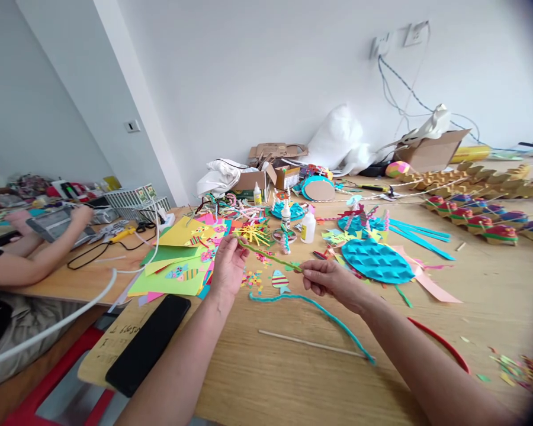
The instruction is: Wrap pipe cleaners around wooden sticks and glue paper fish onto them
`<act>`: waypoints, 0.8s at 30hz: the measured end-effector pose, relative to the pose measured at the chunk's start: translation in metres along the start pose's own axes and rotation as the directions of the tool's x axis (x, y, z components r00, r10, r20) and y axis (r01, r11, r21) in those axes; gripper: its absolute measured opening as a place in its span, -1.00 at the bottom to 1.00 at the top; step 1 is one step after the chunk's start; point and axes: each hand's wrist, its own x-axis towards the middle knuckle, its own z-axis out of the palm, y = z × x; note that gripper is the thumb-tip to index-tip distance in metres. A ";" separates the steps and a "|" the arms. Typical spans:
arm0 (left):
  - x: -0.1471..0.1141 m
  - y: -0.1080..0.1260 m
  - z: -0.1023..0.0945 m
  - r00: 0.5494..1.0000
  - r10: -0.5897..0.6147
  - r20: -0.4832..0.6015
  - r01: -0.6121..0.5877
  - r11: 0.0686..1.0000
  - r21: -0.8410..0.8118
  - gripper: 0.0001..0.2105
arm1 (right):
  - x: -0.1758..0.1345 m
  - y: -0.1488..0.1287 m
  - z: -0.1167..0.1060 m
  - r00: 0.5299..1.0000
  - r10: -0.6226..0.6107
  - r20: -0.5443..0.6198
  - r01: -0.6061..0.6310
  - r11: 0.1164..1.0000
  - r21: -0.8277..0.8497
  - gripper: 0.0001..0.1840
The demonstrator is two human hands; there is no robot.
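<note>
A green pipe cleaner (269, 254) stretches between my two hands above the table. My left hand (231, 260) pinches its far left end, and my right hand (326, 277) pinches the other end, fingers closed. Below them a blue pipe cleaner (320, 307) lies in a curve on the wood. A thin wooden stick (311, 343) rests beneath it, one end touching the blue pipe cleaner. Between my hands lies a striped paper fish (279, 280). To the right of my right hand is a blue bumpy oval piece (377, 261). A red pipe cleaner (442, 343) lies partly behind my right forearm.
Coloured paper sheets (169, 266) and a black phone (148, 343) lie at left. Glue bottles (308, 228) stand behind my hands. Painted egg-carton pieces (475, 220) line the right side. Cardboard boxes (251, 184) sit by the wall. Another person's arm (39, 251) shows at far left, near a white cable (71, 325).
</note>
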 end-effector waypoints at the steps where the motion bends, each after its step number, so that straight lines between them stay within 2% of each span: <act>1: 0.000 0.000 0.000 1.000 -0.006 0.010 0.006 1.000 -0.012 -0.91 | 0.000 0.000 0.000 1.000 0.002 0.004 -0.002 1.000 -0.012 -0.71; 3: -0.001 0.002 0.001 1.000 -0.010 0.015 0.011 1.000 -0.029 -0.92 | 0.001 0.001 -0.001 1.000 0.004 0.014 -0.003 0.999 -0.054 -0.72; 9: 0.003 0.007 -0.002 0.996 -0.008 -0.086 0.000 0.996 -0.086 -0.92 | 0.002 0.004 -0.006 1.000 0.017 0.013 -0.016 0.996 -0.088 -0.71; 18: 0.007 0.015 -0.004 1.000 0.004 0.008 -0.004 0.995 -0.095 -0.88 | 0.000 -0.003 -0.005 1.000 -0.018 0.010 0.018 0.999 -0.044 -0.70; 24: 0.011 0.013 -0.009 0.998 0.006 -0.063 -0.010 0.997 -0.072 -0.89 | 0.002 0.001 -0.004 0.995 -0.074 -0.065 0.069 0.996 -0.063 -0.71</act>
